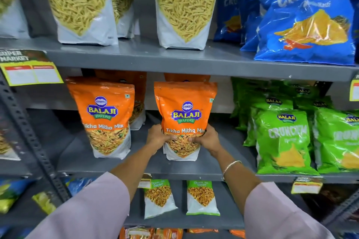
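Note:
An orange Balaji Tikha Mitha Mix pouch point(185, 110) stands upright on the middle grey shelf point(136, 170). My left hand point(157, 137) grips its lower left side, fingers curled over the front. My right hand point(206, 137) grips its lower right side in the same way, and a thin bangle sits on that wrist. A second matching orange pouch point(105, 116) stands to the left, untouched. More orange pouches stand behind both, mostly hidden.
Green-topped Ratlami Sev pouches point(185, 9) and blue Crunchem bags point(308, 19) fill the upper shelf. Green Crunchem bags point(283, 141) crowd the middle shelf's right. Small Chana Jor Garam packs point(202, 198) stand on the lower shelf. A yellow price tag point(31, 72) hangs at left.

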Motion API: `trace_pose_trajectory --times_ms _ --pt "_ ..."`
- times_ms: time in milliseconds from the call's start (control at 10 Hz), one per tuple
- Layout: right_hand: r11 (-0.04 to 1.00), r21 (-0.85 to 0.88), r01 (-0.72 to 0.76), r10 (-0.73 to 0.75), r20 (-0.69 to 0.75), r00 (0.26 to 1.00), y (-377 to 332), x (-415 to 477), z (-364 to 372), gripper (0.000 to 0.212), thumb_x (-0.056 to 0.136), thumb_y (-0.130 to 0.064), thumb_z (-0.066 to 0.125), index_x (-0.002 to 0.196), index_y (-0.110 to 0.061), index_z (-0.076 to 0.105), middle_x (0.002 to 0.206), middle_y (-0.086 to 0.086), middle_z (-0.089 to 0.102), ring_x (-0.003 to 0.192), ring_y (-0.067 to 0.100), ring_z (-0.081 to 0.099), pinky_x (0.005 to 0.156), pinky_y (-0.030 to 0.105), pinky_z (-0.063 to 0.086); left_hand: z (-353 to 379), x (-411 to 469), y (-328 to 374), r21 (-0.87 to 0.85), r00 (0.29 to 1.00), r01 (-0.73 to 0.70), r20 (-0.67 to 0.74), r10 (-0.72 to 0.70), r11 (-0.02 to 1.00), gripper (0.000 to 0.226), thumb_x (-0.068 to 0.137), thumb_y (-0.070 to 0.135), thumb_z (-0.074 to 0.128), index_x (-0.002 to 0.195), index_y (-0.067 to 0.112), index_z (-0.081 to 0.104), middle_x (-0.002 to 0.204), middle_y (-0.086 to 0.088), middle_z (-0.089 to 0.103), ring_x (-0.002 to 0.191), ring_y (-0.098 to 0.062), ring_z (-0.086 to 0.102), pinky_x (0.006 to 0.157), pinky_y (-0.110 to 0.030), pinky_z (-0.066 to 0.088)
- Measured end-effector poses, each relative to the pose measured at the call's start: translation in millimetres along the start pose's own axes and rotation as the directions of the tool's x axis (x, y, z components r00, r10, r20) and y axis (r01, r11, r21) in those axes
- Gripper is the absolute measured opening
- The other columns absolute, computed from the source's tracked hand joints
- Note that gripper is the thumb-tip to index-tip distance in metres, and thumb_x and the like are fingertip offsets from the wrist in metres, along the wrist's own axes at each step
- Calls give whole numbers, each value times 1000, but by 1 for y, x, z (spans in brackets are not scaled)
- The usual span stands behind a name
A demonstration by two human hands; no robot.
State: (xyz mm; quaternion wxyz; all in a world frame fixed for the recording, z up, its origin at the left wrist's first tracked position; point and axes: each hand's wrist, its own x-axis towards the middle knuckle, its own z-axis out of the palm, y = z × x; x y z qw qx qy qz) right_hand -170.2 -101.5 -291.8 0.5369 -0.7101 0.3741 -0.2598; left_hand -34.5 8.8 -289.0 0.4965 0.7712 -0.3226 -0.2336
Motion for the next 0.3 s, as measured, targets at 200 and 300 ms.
trace_pose_trajectory --times_ms 200,300 --pt "999 18 -27 27 27 999 4 3 -1 64 64 2 78 121 -1 49 124 20 62 116 35 58 98 48 47 1 5 -6 -2 999 1 32 -1 1000 54 72 19 78 120 7 59 128 -15 63 114 -31 61 100 -45 48" --pt "999 5 -41 41 22 999 -4 0 -4 70 66 -2 78 127 -4 43 129 17 58 121 33 54 98 47 45 0 3 -2 38 999 2 39 -4 999 69 71 23 79 130 9 47 137 -14 55 123 -31 54 104 -48 44"
